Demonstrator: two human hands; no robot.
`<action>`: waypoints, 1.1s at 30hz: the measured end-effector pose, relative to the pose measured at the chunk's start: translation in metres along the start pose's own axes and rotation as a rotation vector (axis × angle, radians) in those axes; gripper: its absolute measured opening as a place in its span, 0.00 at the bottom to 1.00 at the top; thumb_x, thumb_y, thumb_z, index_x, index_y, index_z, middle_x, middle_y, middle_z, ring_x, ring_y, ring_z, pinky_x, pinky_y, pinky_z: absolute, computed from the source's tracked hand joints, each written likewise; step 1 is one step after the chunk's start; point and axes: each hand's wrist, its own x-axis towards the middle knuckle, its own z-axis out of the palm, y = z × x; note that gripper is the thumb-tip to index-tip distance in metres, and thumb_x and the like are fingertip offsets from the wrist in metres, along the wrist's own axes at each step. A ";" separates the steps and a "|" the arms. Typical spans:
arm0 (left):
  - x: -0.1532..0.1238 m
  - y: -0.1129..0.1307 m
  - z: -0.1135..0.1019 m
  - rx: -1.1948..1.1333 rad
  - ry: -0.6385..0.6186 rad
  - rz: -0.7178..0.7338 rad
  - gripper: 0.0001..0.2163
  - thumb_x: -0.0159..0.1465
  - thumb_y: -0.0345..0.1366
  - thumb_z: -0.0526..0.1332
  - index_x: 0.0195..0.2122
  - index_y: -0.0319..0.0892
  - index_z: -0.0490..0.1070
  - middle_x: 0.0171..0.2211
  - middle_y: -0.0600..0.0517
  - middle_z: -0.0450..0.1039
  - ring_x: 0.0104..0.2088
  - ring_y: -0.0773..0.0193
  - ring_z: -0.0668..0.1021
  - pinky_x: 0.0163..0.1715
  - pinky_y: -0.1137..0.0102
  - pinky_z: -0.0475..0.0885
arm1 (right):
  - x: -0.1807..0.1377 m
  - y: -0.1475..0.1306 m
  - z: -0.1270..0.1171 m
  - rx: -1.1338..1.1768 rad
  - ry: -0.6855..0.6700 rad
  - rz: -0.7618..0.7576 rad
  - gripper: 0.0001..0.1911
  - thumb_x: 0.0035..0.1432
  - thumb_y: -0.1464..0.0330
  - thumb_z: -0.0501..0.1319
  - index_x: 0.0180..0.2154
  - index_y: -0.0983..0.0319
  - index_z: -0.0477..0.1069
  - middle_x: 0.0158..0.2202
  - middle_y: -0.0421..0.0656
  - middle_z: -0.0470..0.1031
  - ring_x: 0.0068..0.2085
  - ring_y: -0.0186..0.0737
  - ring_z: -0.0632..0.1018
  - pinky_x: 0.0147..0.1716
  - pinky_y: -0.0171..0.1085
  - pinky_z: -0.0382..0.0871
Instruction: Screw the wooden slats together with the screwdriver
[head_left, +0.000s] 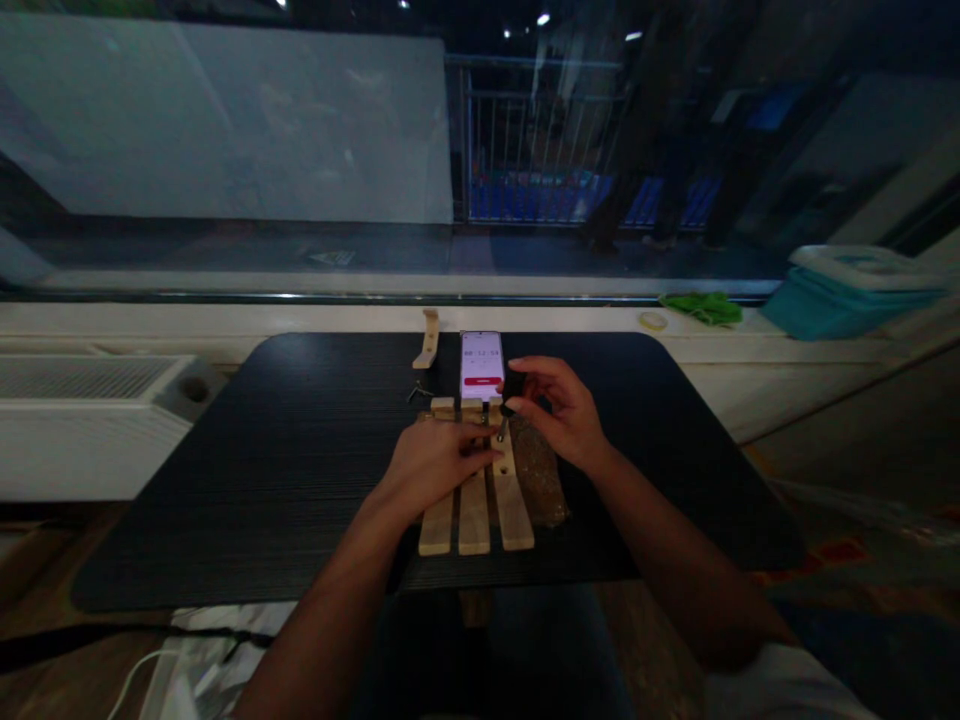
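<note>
Three pale wooden slats [475,505] lie side by side on a dark table [300,470], joined near their far ends. My left hand [435,462] rests on the slats, fingers pressed down and pinched near a screw spot. My right hand [562,410] grips a short screwdriver with a black handle [513,388], its tip pointing down onto the right slat. A brown speckled piece [540,475] lies under my right wrist, beside the slats.
A phone [481,365] with a lit timer screen lies just beyond the slats. A loose wooden piece [427,340] and small screws [418,392] sit at the far middle. On the sill are a green cloth [703,306], a tape roll [652,320] and a teal lidded box [847,290].
</note>
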 end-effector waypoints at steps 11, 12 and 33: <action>-0.001 0.002 -0.004 0.000 -0.012 -0.009 0.15 0.63 0.47 0.60 0.49 0.54 0.76 0.42 0.51 0.80 0.43 0.51 0.80 0.41 0.60 0.74 | -0.004 0.002 0.002 0.024 -0.036 0.024 0.16 0.61 0.63 0.59 0.51 0.54 0.64 0.41 0.43 0.74 0.35 0.36 0.76 0.32 0.39 0.73; -0.001 0.002 -0.003 0.002 -0.010 -0.006 0.14 0.63 0.47 0.60 0.49 0.54 0.76 0.43 0.52 0.80 0.43 0.51 0.80 0.41 0.60 0.74 | -0.003 0.001 0.001 0.065 -0.064 0.035 0.16 0.62 0.63 0.57 0.51 0.54 0.63 0.43 0.44 0.75 0.37 0.37 0.77 0.36 0.40 0.74; -0.001 0.002 -0.002 0.014 -0.017 -0.016 0.15 0.63 0.49 0.60 0.48 0.54 0.77 0.37 0.51 0.80 0.39 0.53 0.80 0.38 0.62 0.73 | 0.000 -0.001 -0.001 0.159 -0.082 0.133 0.20 0.56 0.65 0.64 0.50 0.52 0.64 0.37 0.38 0.76 0.28 0.32 0.72 0.26 0.36 0.67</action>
